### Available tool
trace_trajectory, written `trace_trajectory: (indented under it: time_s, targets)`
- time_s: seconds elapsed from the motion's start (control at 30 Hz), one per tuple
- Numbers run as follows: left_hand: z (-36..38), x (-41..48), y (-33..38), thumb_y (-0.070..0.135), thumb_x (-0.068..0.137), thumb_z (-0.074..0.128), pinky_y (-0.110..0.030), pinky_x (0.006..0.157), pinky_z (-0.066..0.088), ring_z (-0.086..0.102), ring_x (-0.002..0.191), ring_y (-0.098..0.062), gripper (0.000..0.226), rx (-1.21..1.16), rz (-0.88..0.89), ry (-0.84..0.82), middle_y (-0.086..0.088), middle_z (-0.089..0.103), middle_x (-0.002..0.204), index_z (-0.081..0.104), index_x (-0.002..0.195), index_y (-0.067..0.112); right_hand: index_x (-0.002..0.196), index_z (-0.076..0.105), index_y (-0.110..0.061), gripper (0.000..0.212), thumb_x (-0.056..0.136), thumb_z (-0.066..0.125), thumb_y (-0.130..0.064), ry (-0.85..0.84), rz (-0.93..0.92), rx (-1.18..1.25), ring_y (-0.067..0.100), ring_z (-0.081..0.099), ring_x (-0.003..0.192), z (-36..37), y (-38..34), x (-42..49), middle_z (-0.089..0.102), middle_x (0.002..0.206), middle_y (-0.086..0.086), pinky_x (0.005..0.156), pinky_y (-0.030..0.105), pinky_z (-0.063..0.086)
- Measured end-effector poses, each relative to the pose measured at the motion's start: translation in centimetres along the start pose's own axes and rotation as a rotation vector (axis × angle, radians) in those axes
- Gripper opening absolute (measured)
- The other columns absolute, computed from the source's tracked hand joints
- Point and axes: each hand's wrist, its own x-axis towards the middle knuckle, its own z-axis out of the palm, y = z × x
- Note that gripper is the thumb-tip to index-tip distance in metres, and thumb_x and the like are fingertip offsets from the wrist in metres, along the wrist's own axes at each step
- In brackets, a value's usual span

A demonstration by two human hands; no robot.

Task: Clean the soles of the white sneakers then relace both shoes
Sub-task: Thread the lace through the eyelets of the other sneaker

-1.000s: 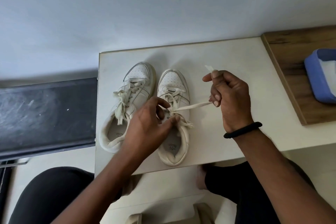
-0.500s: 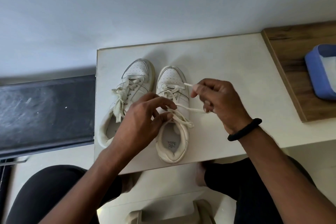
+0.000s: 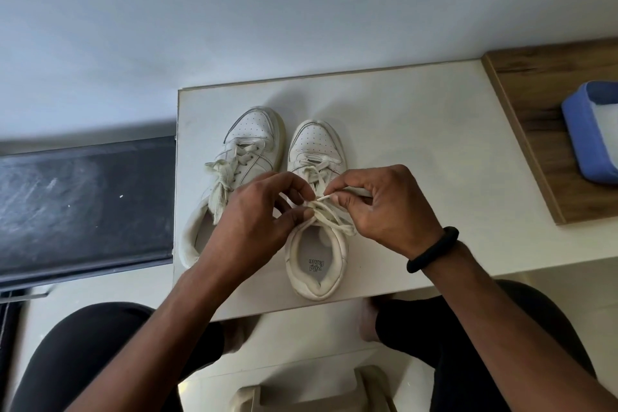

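Head view: 2 sneakers (image 3: 314, 150) lie lengthwise, toes toward wall (image 3: 301, 10).

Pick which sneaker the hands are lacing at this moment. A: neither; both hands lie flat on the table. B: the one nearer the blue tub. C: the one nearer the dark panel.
B: the left hand and the right hand both pinch the lace over the sneaker nearer the blue tub.
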Motion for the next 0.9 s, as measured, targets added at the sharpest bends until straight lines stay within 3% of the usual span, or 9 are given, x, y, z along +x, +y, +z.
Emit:
trace_trajectory:
  time_s: [0.33, 0.5, 0.73, 0.9]
  targets:
    - [0.0, 0.2, -0.1, 0.01, 0.088, 0.081, -0.012, 0.07, 0.051, 0.067, 0.086, -0.005, 0.018, -0.04, 0.065, -0.018, 0.017, 0.067, 0.09, 0.075, 0.089, 0.027, 0.092, 0.079, -0.024, 0.014, 0.085, 0.067, -0.023, 0.049, -0.152, -0.147, 0.011, 0.073, 0.081, 0.2, -0.3, 0.1, 0.077, 0.091, -0.011, 0.067, 0.035, 0.06]
    - [0.2, 0.1, -0.3, 0.005, 0.089, 0.08, -0.017, 0.074, 0.054, 0.067, 0.088, -0.006, 0.018, -0.038, 0.112, 0.013, 0.016, 0.068, 0.092, 0.077, 0.091, 0.023, 0.091, 0.08, -0.025, 0.013, 0.087, 0.068, -0.023, 0.044, -0.228, -0.184, 0.014, 0.068, 0.071, -0.2, -0.3, 0.3, 0.072, 0.082, -0.011, 0.058, 0.032, 0.056]
    - [0.4, 0.3, -0.6, 0.004, 0.087, 0.081, -0.007, 0.072, 0.049, 0.068, 0.087, -0.002, 0.018, -0.047, 0.113, 0.042, 0.016, 0.07, 0.092, 0.079, 0.097, 0.019, 0.088, 0.08, -0.026, 0.012, 0.086, 0.07, -0.022, 0.058, -0.241, -0.186, 0.01, 0.066, 0.068, -0.3, -0.4, 0.2, 0.071, 0.079, -0.012, 0.058, 0.02, 0.048]
    - [0.5, 0.4, -0.8, 0.011, 0.084, 0.085, -0.009, 0.071, 0.05, 0.068, 0.084, -0.002, 0.013, -0.017, 0.15, 0.063, 0.016, 0.07, 0.089, 0.08, 0.09, 0.021, 0.086, 0.08, -0.026, 0.014, 0.083, 0.066, -0.024, 0.028, -0.143, -0.076, 0.009, 0.069, 0.073, 1.0, 0.0, 0.3, 0.074, 0.081, -0.013, 0.061, 0.035, 0.057]
